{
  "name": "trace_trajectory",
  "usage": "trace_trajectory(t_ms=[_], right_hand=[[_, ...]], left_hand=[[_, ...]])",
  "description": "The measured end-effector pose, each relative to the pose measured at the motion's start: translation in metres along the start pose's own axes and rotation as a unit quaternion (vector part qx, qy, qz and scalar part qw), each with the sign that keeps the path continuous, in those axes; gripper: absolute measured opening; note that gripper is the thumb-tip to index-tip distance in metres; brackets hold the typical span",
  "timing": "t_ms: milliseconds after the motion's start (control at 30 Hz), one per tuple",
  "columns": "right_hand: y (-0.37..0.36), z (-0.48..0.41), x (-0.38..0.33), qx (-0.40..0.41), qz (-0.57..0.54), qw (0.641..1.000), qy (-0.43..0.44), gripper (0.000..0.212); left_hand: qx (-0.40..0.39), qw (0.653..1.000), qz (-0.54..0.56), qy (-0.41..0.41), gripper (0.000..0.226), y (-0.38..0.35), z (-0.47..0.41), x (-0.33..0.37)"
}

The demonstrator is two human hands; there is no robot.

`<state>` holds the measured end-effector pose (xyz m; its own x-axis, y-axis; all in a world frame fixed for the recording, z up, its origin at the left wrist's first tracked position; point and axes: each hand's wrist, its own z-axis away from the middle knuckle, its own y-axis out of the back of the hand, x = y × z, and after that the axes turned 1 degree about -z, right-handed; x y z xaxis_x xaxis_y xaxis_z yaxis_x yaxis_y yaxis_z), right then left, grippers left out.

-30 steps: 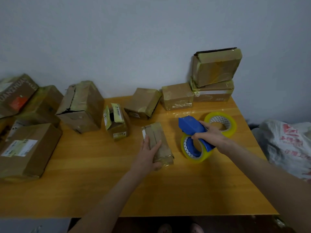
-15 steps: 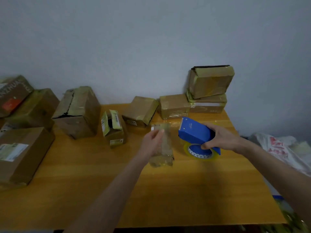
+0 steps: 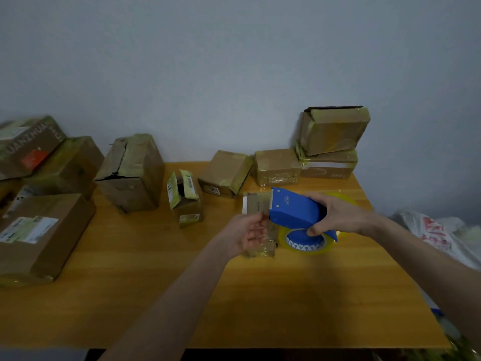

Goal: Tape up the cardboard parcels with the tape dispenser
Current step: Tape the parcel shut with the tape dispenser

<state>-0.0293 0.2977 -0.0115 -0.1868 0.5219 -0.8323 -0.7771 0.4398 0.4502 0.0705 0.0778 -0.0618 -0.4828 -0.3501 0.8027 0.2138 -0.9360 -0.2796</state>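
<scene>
Blue tape dispenser (image 3: 294, 212), just one, held tight in right grip (image 3: 341, 217); left grip (image 3: 247, 234) grasps one small parcel (image 3: 256, 204) beside it, two stacked parcels (image 3: 333, 132) behind.

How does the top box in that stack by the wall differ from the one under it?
The top box sits tilted, while the lower box lies flat. The top box shows a dark edge along its top; the lower box shows a white strip across its front. The top box looks taller than the lower box. Both are brown cardboard with yellowish tape.
</scene>
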Motion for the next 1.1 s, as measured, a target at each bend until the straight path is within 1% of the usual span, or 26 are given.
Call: trace_trajectory(t_ms=[33, 100, 133, 267, 433, 567, 700, 900, 1100], right_hand=[[-0.001, 0.0, 0.0, -0.002, 0.0, 1.0, 0.0, 0.058], [-0.003, -0.001, -0.001, -0.003, 0.005, 1.0, -0.001, 0.057], [-0.005, -0.002, -0.002, -0.004, 0.009, 1.0, -0.004, 0.057], [-0.007, -0.003, -0.003, -0.017, 0.011, 1.0, -0.009, 0.058], [-0.004, 0.0, 0.003, -0.003, -0.005, 1.0, -0.016, 0.056], [-0.003, 0.003, 0.004, 0.002, -0.02, 1.0, -0.022, 0.056], [-0.002, 0.003, 0.005, -0.001, -0.023, 1.0, -0.02, 0.058], [-0.002, 0.003, 0.004, -0.004, -0.002, 1.0, -0.018, 0.06], [-0.005, 0.0, 0.002, -0.004, -0.003, 1.0, -0.014, 0.062]], left_hand=[[-0.007, 1.0, -0.007, -0.011, 0.022, 0.0, 0.001, -0.001], [-0.03, 0.999, -0.031, -0.024, 0.038, -0.004, 0.003, -0.004], [-0.039, 0.998, -0.038, -0.026, 0.041, -0.005, 0.003, -0.005], [-0.027, 0.999, -0.029, -0.029, 0.028, -0.003, 0.001, -0.005], [-0.054, 0.997, -0.061, -0.015, 0.031, 0.003, 0.004, -0.005], [-0.062, 0.998, -0.024, 0.0, 0.025, 0.0, 0.005, -0.004], [-0.052, 0.998, 0.024, 0.001, 0.034, 0.005, 0.003, -0.001], [0.011, 1.0, -0.004, -0.005, 0.037, 0.014, -0.002, 0.004], [-0.017, 0.998, -0.044, 0.041, 0.037, 0.009, 0.001, -0.003]])
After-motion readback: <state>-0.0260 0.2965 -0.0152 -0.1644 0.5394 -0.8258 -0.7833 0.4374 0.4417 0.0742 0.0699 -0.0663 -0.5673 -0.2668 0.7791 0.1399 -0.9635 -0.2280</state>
